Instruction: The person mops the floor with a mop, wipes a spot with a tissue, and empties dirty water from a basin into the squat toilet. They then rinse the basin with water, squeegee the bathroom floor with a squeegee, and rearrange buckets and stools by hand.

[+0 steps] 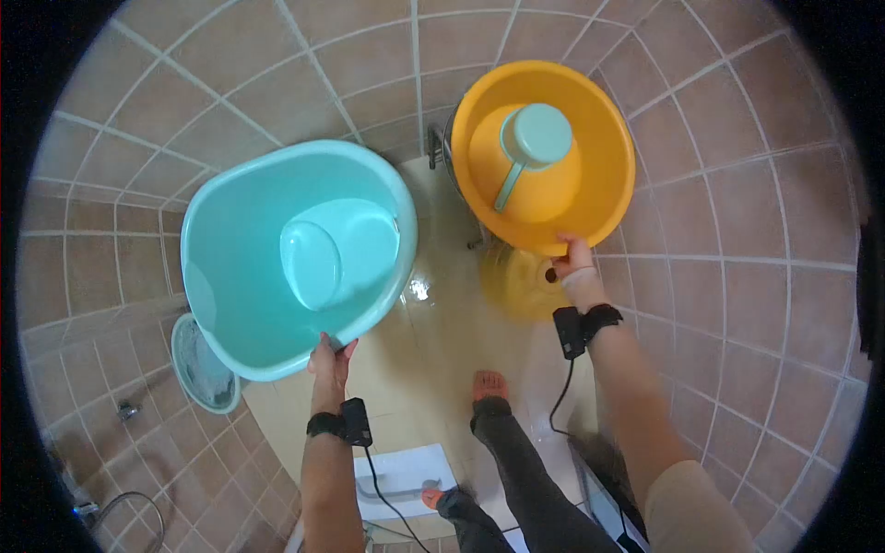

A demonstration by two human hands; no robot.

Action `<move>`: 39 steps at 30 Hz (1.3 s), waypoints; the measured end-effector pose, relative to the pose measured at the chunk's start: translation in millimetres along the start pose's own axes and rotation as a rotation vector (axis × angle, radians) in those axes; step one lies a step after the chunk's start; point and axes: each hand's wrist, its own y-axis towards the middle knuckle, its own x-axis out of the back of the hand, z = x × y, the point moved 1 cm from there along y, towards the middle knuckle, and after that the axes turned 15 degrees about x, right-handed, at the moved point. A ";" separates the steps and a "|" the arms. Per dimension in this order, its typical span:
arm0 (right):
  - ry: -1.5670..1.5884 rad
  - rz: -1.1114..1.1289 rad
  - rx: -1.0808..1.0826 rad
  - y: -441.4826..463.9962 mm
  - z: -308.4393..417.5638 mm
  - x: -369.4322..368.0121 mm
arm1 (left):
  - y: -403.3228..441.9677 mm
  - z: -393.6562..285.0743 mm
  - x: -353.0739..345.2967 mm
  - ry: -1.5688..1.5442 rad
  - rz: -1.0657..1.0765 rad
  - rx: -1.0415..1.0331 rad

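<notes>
A large turquoise plastic tub [226, 249] is on the left, with a moulded oval shape in its bottom. My left hand [332, 361] is closed on its near rim, most of the fingers hidden behind the edge. On the right, my right hand [576, 265] grips the near rim of an orange basin [604, 170], thumb over the edge. Inside this basin lies a pale green water dipper [542, 135], its handle pointing toward me. Below the orange basin shows a yellow translucent plastic object [516, 288], partly hidden.
A small pale basin [210, 382] with greyish contents stands beside the tub. Tiled walls [756, 221] surround the wet floor [419, 323]. A metal rack [437, 146] is behind the orange basin. My feet [489, 384] are near a white floor fixture [401, 481]. Cables hang from both wrists.
</notes>
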 end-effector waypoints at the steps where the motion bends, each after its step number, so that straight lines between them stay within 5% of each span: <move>1: -0.005 -0.001 -0.006 -7.4 4.4 0.5 | 1.0 -1.2 0.5 -0.002 -0.018 -0.001; 7: -0.028 0.186 0.229 -118.5 84.6 -29.4 | 8.4 4.4 20.7 0.064 0.106 0.127; 8: -0.041 0.225 0.277 -139.9 95.7 -25.3 | -7.7 11.9 16.1 0.173 -0.014 0.094; 10: -0.062 0.262 0.328 -177.4 116.7 -11.5 | -46.9 26.0 10.3 0.188 0.001 0.298; 13: -0.157 0.268 0.317 -243.7 138.6 10.3 | -134.9 83.6 -3.4 0.403 0.497 0.371; 16: -0.303 0.060 0.154 -316.7 140.0 42.1 | -216.8 140.8 -20.3 0.313 0.588 0.493; 22: -0.282 0.280 -0.204 -398.9 91.5 73.6 | -302.8 148.5 -5.8 -0.127 0.548 0.579; 27: -0.491 0.416 -0.728 -409.8 5.5 55.9 | -284.5 155.0 119.3 -0.200 0.313 0.406; 30: -0.450 0.602 -0.736 -406.1 -47.7 55.3 | -239.3 173.5 226.9 -0.253 0.070 0.292; 36: -0.576 0.328 -0.709 -337.8 -112.8 106.4 | -138.2 188.3 426.1 -0.413 -0.176 0.042; 38: -0.831 0.883 -0.194 -297.0 -174.9 165.1 | -117.2 175.6 455.3 -0.495 -0.157 -0.017; 39: -0.904 0.988 -0.030 -282.4 -202.0 188.9 | -104.7 170.8 465.2 -0.554 -0.111 -0.033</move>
